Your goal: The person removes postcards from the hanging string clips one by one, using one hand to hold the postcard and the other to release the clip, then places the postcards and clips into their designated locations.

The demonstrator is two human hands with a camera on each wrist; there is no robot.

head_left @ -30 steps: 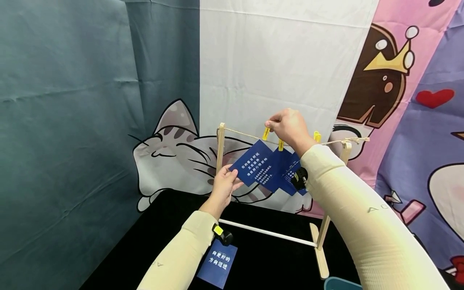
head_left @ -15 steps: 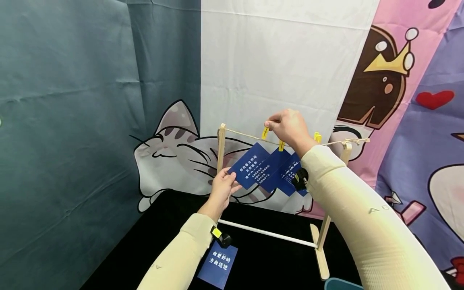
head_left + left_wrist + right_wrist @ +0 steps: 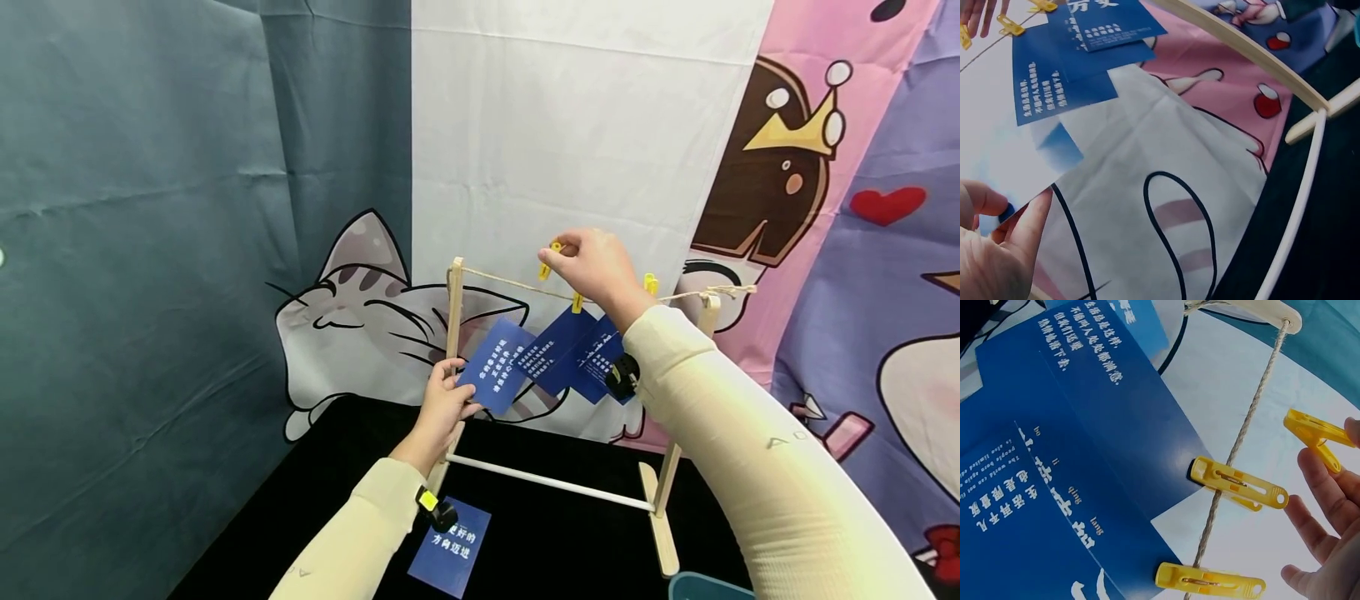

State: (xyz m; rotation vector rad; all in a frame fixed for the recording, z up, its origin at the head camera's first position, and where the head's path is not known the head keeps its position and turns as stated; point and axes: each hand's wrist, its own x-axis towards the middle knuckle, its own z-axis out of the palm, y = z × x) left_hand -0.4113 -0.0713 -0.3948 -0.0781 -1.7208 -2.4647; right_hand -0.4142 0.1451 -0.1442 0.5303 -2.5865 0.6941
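Below the rope, near the wooden rack's left post, the left hand pinches a blue card by its lower left corner. Thin and smooth, the card should be light, springy and easily creased; an edge hold suits it. Above the twisted rope, the right hand pinches a yellow plastic peg by its handle ends.

We read on the held card: 你的春日好运, 正在派件, remainder blurred | hanging card: 生活就是这样 down to 热情地活下去 | overlapping card: 生活再平凡, plus small English starting "The world can not" | lying card: 更好的, 方向迈进, partly covered | right sleeve: we see an outlined "A".
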